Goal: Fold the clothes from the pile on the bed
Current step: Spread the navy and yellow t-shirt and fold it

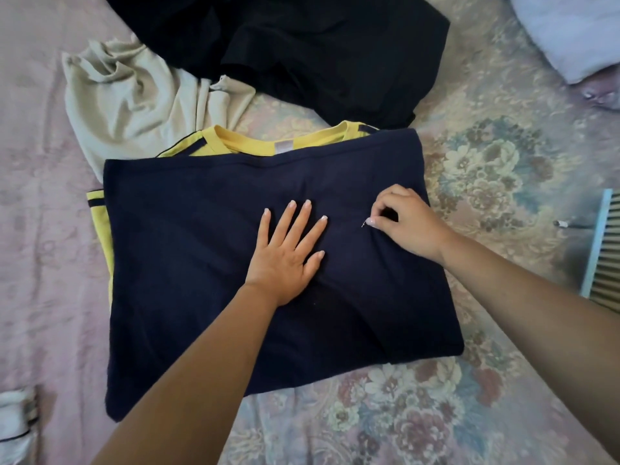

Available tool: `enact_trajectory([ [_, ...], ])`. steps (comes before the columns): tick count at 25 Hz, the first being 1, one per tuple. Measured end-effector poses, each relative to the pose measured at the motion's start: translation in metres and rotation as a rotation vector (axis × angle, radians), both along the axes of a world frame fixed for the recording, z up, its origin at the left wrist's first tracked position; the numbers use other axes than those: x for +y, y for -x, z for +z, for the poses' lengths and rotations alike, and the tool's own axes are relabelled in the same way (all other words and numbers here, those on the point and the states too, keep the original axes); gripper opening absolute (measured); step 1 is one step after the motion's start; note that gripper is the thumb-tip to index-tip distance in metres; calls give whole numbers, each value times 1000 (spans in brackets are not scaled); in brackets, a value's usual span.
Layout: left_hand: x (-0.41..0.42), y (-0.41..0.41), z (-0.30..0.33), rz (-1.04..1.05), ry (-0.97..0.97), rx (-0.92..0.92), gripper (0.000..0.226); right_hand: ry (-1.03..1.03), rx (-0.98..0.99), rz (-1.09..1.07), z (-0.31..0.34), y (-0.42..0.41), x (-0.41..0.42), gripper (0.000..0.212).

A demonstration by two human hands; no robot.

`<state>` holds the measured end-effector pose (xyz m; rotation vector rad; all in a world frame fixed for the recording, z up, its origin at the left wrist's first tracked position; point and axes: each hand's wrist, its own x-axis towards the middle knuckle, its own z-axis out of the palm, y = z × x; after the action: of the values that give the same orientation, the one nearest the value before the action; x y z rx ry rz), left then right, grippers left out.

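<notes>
A navy garment lies flat and folded across the middle of the bed, on top of a yellow shirt whose collar and striped sleeve edges stick out at the top and left. My left hand presses flat on the navy cloth with fingers spread. My right hand is to its right, fingers curled, pinching a tiny pale thread or bit of lint off the navy fabric.
A crumpled cream garment and a heap of black clothes lie behind. A white cloth sits at the lower left. A pale pillow is at the top right; a slatted object at the right edge. Floral bedspread underneath.
</notes>
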<state>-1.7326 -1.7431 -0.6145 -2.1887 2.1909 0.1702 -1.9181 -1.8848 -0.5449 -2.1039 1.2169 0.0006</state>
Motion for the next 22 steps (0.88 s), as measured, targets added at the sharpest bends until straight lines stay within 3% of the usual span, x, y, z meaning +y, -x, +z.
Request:
enact_trajectory([
  [4, -2, 0, 4, 8, -16, 11, 57, -186, -148, -225, 19, 8, -1, 14],
  [7, -4, 0, 11, 25, -102, 21, 59, -301, -128, -238, 41, 23, 3, 19],
  [11, -6, 0, 39, -9, -255, -36, 59, -470, -14, -202, 79, 83, 69, 20],
  [16, 44, -6, 82, -38, -286, -36, 60, -335, -5, -460, 109, 103, 138, 25],
  [19, 85, -4, 103, -148, -363, -73, 59, -322, 23, -476, 118, 89, 177, 31],
  [22, 109, 3, 111, -130, -426, -76, 59, -474, -71, -639, 121, 83, 214, 16],
])
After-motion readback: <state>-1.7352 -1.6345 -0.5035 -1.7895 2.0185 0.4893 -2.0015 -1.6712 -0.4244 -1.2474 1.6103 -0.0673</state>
